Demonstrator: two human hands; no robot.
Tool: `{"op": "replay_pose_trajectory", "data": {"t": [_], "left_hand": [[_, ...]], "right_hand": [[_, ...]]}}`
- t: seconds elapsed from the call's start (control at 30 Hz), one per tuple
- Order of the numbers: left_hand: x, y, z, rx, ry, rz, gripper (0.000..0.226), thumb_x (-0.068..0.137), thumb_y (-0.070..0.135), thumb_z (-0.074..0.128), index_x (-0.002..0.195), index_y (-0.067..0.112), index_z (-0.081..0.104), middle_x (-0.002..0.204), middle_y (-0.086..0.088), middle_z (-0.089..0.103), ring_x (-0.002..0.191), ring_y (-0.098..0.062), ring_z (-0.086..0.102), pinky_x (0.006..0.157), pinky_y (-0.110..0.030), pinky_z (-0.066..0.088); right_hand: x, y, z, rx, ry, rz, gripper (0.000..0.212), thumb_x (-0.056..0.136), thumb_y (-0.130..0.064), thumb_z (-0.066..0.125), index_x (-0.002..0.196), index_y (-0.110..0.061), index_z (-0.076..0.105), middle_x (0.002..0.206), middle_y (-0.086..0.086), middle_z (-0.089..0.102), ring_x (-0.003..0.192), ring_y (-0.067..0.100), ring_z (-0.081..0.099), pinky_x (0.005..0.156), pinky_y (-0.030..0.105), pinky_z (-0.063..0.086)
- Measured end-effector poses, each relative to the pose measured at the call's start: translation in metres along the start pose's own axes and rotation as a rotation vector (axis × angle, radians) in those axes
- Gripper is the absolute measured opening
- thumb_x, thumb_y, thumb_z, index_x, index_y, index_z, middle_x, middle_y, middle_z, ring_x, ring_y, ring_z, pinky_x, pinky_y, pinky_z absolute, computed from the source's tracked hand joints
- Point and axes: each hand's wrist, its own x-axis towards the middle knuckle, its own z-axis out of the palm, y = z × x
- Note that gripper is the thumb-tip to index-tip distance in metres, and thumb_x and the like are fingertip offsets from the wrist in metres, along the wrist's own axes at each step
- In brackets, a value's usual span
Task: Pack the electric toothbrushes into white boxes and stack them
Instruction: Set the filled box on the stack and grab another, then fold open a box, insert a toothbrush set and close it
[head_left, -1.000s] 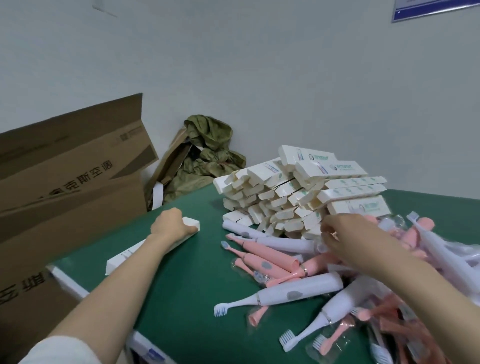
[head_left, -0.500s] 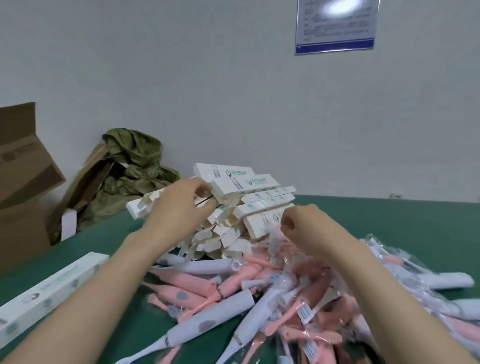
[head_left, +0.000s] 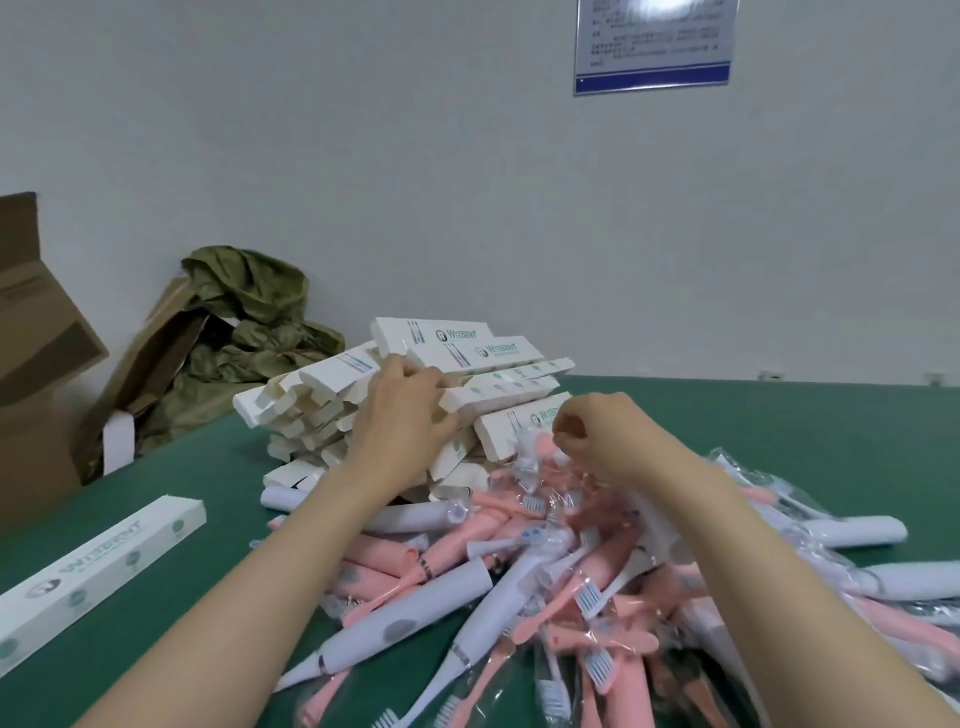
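Fingers (head_left: 415, 372) of left hand (head_left: 400, 421) curled round a white box (head_left: 498, 393) in the centre-frame stack (head_left: 311, 395), probably to draw it out; right hand (head_left: 602, 434) fingers (head_left: 569, 431) bunched, contents unclear, over the toothbrush heap (head_left: 519, 571) at lower right.

My desk (head_left: 779, 441) is dark green. The far boxes (head_left: 332, 384) are white with teal lettering and thin pink and blue stripes. The lone box (head_left: 104, 566) near left is white with teal dots. The toothbrushes (head_left: 519, 571) on the right are pink or white, the white ones with a grey oval; bristles are blue and white. Far left, the cartons (head_left: 36, 332) are brown and the cloth (head_left: 249, 312) olive. The wall (head_left: 415, 156) is pale grey, its notice (head_left: 652, 47) white edged blue.
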Motion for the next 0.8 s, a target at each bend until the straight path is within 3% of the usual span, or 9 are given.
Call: {"op": "replay_pose_trajectory", "data": {"t": [0.1, 0.2, 0.33, 0.47, 0.57, 0.63, 0.7, 0.8], "left_hand": [[-0.006, 0.002, -0.027, -0.166, 0.055, -0.012, 0.027, 0.073, 0.032, 0.071, 0.097, 0.021, 0.067, 0.095, 0.006, 0.061, 0.094, -0.018, 0.056, 0.073, -0.028, 0.039], [-0.013, 0.012, -0.056, -0.411, 0.151, 0.019, 0.019, 0.074, 0.024, 0.076, 0.082, 0.035, 0.063, 0.077, 0.022, 0.065, 0.074, -0.001, 0.058, 0.062, -0.017, 0.043], [-0.013, 0.029, -0.079, -0.695, 0.188, 0.123, 0.025, 0.076, 0.011, 0.077, 0.087, 0.032, 0.068, 0.076, 0.02, 0.067, 0.065, 0.004, 0.059, 0.06, -0.009, 0.044], [-0.008, 0.029, -0.087, -1.006, 0.24, 0.056, 0.032, 0.072, 0.019, 0.076, 0.098, 0.03, 0.06, 0.08, 0.012, 0.07, 0.076, -0.006, 0.064, 0.07, -0.021, 0.053], [0.001, 0.022, -0.082, -1.291, 0.341, -0.122, 0.041, 0.077, 0.024, 0.074, 0.109, 0.014, 0.051, 0.086, 0.006, 0.069, 0.082, -0.011, 0.064, 0.082, -0.032, 0.054], [0.006, 0.022, -0.076, -1.441, 0.376, -0.24, 0.04, 0.088, 0.022, 0.062, 0.12, 0.004, 0.045, 0.096, -0.001, 0.065, 0.086, -0.009, 0.063, 0.08, -0.027, 0.052], [0.005, 0.024, -0.067, -1.513, 0.374, -0.343, 0.032, 0.098, 0.024, 0.049, 0.125, 0.007, 0.044, 0.1, -0.002, 0.059, 0.087, -0.009, 0.06, 0.075, -0.023, 0.05], [-0.001, 0.026, -0.058, -1.638, 0.408, -0.452, 0.023, 0.102, 0.03, 0.038, 0.116, 0.013, 0.042, 0.099, -0.004, 0.055, 0.091, -0.016, 0.055, 0.076, -0.027, 0.049]], "right_hand": [[0.001, 0.0, -0.004, 0.08, 0.109, -0.086, 0.019, 0.088, -0.015, 0.057, 0.105, -0.014, 0.066, 0.103, 0.0, 0.066, 0.096, 0.018, 0.06, 0.08, 0.026, 0.046], [-0.001, -0.007, -0.006, 0.158, 0.226, -0.194, 0.044, 0.083, -0.024, 0.069, 0.124, -0.017, 0.054, 0.12, -0.002, 0.058, 0.107, 0.014, 0.054, 0.084, 0.022, 0.038], [-0.003, -0.032, -0.01, 0.277, 0.227, -0.321, 0.066, 0.079, -0.032, 0.074, 0.136, -0.02, 0.043, 0.131, -0.006, 0.049, 0.117, 0.008, 0.045, 0.091, 0.017, 0.032], [0.002, -0.051, -0.019, 0.274, 0.337, -0.352, 0.043, 0.084, -0.024, 0.069, 0.124, -0.017, 0.056, 0.117, -0.004, 0.059, 0.107, 0.009, 0.049, 0.09, 0.018, 0.034], [0.0, -0.061, -0.025, 0.319, 0.351, -0.355, 0.024, 0.081, -0.03, 0.072, 0.103, -0.021, 0.067, 0.089, -0.012, 0.055, 0.087, 0.004, 0.048, 0.074, 0.013, 0.034], [-0.002, -0.071, -0.022, 0.362, 0.33, -0.352, 0.021, 0.08, -0.03, 0.073, 0.098, -0.023, 0.067, 0.088, -0.012, 0.051, 0.079, 0.001, 0.047, 0.072, 0.012, 0.037], [-0.006, -0.078, -0.014, 0.304, 0.371, -0.356, 0.019, 0.08, -0.028, 0.07, 0.097, -0.021, 0.065, 0.089, -0.007, 0.05, 0.077, 0.003, 0.046, 0.069, 0.012, 0.037], [-0.014, -0.082, -0.001, 0.225, 0.456, -0.359, 0.02, 0.08, -0.018, 0.067, 0.097, -0.012, 0.06, 0.096, -0.001, 0.049, 0.084, 0.015, 0.048, 0.07, 0.028, 0.042]]}}
